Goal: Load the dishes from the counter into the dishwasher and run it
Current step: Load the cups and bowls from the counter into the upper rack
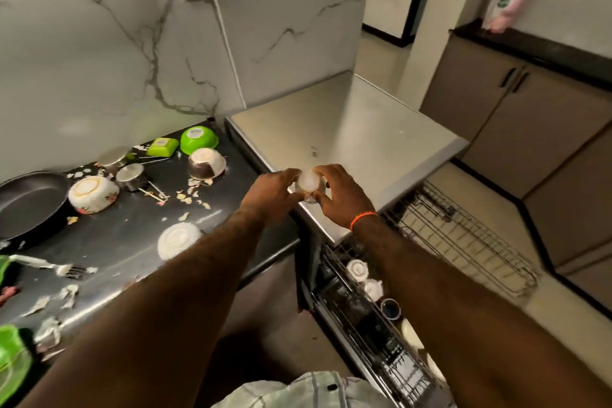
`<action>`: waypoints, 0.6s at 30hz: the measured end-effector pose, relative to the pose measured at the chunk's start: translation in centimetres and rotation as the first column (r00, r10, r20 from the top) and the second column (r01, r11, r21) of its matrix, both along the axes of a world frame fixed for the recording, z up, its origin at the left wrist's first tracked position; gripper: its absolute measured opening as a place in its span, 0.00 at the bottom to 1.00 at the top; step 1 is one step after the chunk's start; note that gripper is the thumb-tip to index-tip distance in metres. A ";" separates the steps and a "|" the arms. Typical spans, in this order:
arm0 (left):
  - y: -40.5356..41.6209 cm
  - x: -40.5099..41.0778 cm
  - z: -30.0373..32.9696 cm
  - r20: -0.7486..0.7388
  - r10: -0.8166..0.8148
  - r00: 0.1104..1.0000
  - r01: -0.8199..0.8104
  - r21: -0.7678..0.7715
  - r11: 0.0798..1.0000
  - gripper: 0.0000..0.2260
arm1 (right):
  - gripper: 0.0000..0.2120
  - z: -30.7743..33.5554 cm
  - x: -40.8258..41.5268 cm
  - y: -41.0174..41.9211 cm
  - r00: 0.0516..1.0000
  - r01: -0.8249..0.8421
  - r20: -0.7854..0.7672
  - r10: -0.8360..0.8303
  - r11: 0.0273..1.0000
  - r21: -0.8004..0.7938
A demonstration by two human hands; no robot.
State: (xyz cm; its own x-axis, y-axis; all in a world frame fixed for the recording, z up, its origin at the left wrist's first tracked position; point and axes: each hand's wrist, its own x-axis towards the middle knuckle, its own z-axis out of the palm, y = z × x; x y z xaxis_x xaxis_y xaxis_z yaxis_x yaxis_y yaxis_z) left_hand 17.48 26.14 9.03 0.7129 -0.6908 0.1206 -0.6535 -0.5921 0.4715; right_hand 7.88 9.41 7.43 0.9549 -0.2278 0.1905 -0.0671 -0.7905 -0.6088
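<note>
Both hands are gripping a small steel bowl (308,185) above the near edge of the dishwasher's grey top (357,129): the left hand (275,190) is curling round its left side, the right hand (337,190) round its right. Upturned bowls are lying on the dark counter (132,232) at left, and the pulled-out dishwasher rack (463,238) is sitting at right.

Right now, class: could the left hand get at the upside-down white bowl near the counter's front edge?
Probably yes. The white bowl sits uncovered beside the left forearm, nothing over it. But the left hand shares a small cup with the right hand, so must release first.
</note>
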 end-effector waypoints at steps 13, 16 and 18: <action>-15.8 -10.0 -4.1 -0.083 -0.311 0.947 0.312 0.009 0.950 0.21 | 0.23 -4.4 -14.4 -11.7 0.933 0.358 -0.064 -0.353 0.927 0.112; -18.3 -11.3 -5.9 -0.119 -0.361 0.925 0.362 -0.013 0.932 0.21 | 0.23 -6.0 -15.9 -13.2 0.911 0.410 -0.107 -0.398 0.901 0.140; -19.7 -11.8 -7.4 -0.142 -0.407 0.903 0.410 -0.008 0.912 0.19 | 0.23 -7.3 -16.4 -14.0 0.890 0.449 -0.155 -0.428 0.881 0.148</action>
State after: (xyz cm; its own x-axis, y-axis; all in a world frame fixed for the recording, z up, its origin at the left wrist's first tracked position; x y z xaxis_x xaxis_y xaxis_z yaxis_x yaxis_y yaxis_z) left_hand 5.72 6.46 1.65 0.3765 -0.9261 0.0240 -0.7699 -0.2984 0.5641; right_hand -8.56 -4.61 0.14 0.7617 -0.6479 0.0044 -0.4594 -0.5450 -0.7014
